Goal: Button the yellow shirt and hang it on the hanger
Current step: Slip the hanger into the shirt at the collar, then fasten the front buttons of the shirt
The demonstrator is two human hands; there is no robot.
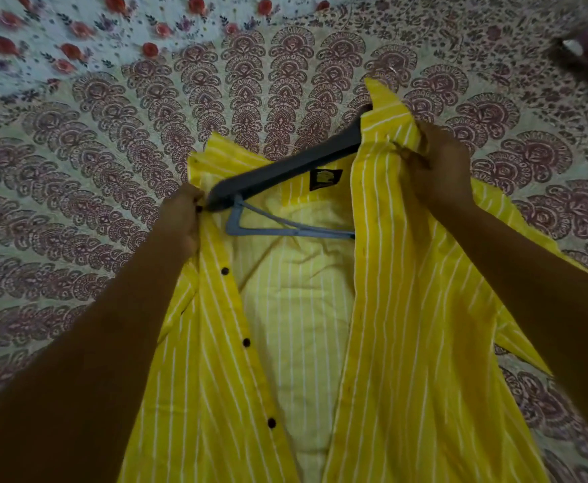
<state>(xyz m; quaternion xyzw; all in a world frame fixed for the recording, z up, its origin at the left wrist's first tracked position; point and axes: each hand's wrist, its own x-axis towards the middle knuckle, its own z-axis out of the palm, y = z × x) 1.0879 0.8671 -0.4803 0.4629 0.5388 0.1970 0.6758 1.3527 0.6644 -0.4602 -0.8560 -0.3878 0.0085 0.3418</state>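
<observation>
Head view: the hanger (285, 172) is being seated inside the open yellow shirt (407, 308), each placket pinched by the left hand (181, 221) and right hand (442, 169), with buttoning judged next.

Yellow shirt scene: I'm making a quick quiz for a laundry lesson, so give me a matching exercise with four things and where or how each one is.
Things:
1. hanger
2. left hand
3. right hand
4. buttons

States:
A. unfastened, along the left front edge
B. grips the shirt front near the collar
C. lies inside the open shirt
D. pinches the button edge near the hanger's end

Pairs: 1-C, 2-D, 3-B, 4-A
</observation>
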